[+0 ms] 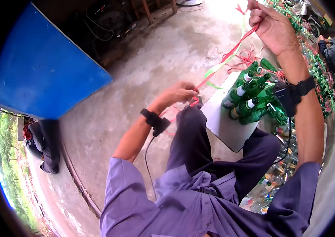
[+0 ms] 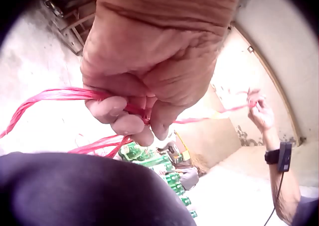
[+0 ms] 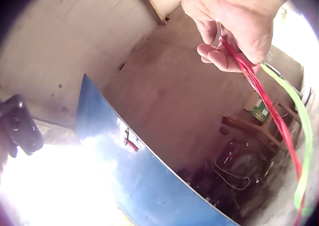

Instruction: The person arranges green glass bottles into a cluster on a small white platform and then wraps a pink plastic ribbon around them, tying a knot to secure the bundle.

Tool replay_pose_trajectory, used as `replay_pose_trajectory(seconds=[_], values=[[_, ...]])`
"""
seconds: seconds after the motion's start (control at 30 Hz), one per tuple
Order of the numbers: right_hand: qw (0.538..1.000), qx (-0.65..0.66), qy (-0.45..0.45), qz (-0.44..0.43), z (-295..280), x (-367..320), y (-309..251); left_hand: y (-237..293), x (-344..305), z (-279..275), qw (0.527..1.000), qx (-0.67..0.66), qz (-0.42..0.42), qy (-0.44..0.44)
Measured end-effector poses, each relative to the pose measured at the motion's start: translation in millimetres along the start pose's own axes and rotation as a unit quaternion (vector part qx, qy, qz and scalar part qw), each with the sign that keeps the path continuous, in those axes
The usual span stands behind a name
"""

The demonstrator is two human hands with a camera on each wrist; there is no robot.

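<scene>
Red ribbon point(image 1: 236, 46) runs stretched between the two hands, a light green strip point(image 1: 215, 70) alongside it. My left hand point(image 1: 181, 93), above the knee, pinches the red ribbon; in the left wrist view the fingers of the left hand point(image 2: 149, 81) curl round it and loose red lengths point(image 2: 55, 94) trail off. Raised at the upper right, my right hand point(image 1: 273, 29) grips the other end. The right wrist view shows red ribbon point(image 3: 264, 99) and the green strip point(image 3: 299, 116) hanging from the right hand point(image 3: 234, 32). Green bottles point(image 1: 250, 94) stand clustered on a white board point(image 1: 230, 128).
A blue panel point(image 1: 52, 63) stands at the left. Loose red ribbon point(image 1: 246, 57) lies on the floor behind the bottles. Strung green bottles point(image 1: 317, 71) are heaped along the right, with clear bottles point(image 1: 268, 183) below. A wooden frame point(image 1: 147, 10) is at the back.
</scene>
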State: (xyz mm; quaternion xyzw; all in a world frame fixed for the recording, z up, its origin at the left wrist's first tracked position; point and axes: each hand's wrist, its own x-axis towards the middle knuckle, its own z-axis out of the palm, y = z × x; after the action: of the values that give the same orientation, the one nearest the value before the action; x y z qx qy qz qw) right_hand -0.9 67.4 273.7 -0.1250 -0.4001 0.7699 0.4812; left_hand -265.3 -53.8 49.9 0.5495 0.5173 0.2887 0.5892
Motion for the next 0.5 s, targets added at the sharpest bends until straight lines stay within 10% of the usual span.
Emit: replay_pose_trajectory(seconds=[0.5], values=[[0.992,-0.022,-0.117,0.042,-61,14,-8,-42,-108,-101,0.955,-0.037,0.009,0.295]])
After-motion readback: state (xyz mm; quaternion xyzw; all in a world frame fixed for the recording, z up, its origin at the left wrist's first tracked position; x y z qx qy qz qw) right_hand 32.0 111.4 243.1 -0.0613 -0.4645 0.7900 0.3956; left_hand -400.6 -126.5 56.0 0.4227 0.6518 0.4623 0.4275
